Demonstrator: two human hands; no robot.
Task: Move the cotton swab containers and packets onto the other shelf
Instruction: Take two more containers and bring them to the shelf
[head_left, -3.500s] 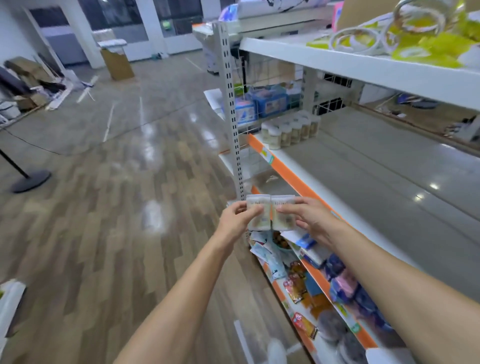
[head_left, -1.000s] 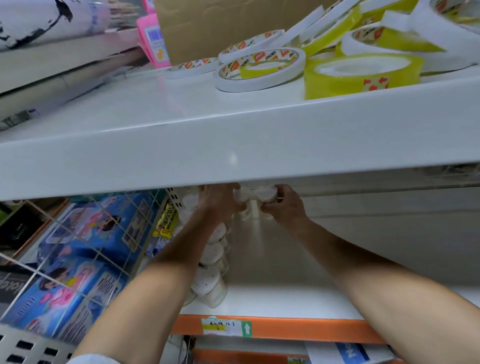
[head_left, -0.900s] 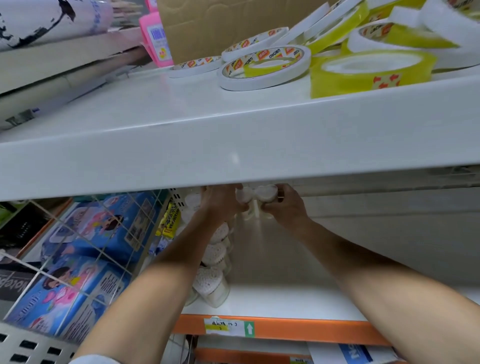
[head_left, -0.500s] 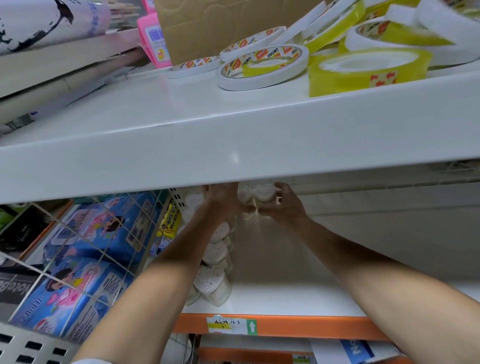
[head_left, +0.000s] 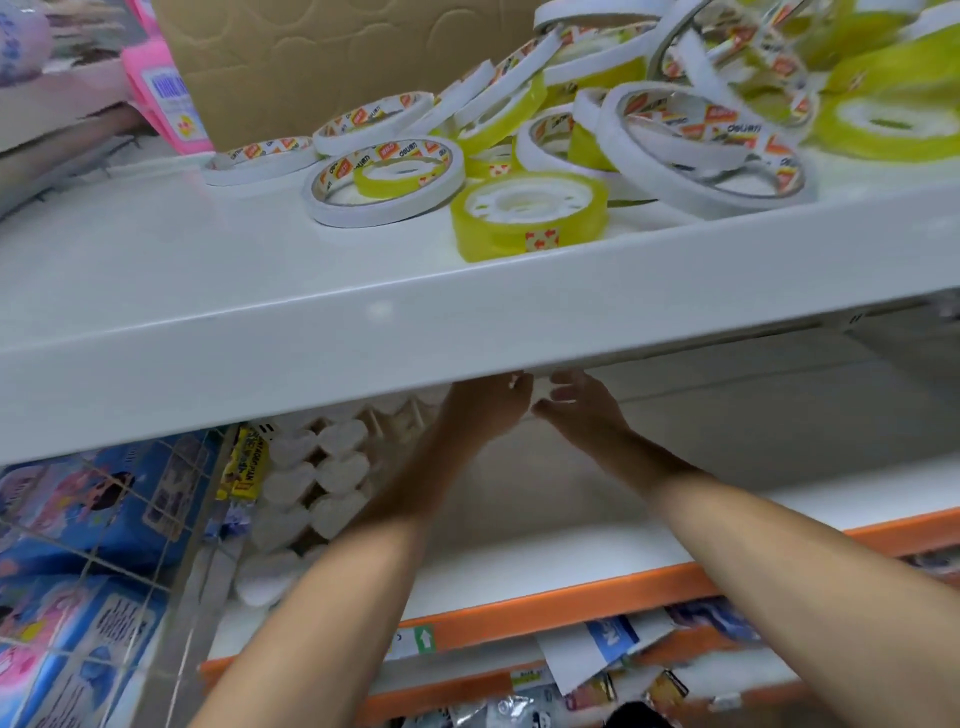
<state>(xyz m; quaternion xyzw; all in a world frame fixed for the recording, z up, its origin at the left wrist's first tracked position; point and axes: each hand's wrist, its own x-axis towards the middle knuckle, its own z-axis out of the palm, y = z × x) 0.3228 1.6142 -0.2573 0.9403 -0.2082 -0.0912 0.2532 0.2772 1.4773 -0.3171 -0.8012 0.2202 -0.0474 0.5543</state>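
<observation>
Currently, both hands reach deep under the upper white shelf (head_left: 363, 332), above the orange-edged shelf (head_left: 545, 597). The left hand (head_left: 488, 410) and the right hand (head_left: 582, 410) sit close together; the right hand's fingers are spread and relaxed and grip nothing. The left hand's fingertips are hidden by the upper shelf's front edge, so its grip cannot be determined. A small white patch between the hands is too blurred to identify.

The cotton swab containers (head_left: 311, 483) stand in two rows along the left end of the orange-edged shelf, just beside a wire divider (head_left: 202, 519). Their white lids face the camera; their contents are not legible through motion blur. Blue packs (head_left: 78, 519) lie beyond the divider.

Tape rolls (head_left: 524, 213), white and yellow, lie piled on the upper shelf, near a cardboard box (head_left: 322, 62) and a pink item (head_left: 161, 93).

Compared with half a second ago, the two containers held between the hands are no longer visible there, the right hand's fingers have opened, and the view has shifted so that more of the tape pile shows.
</observation>
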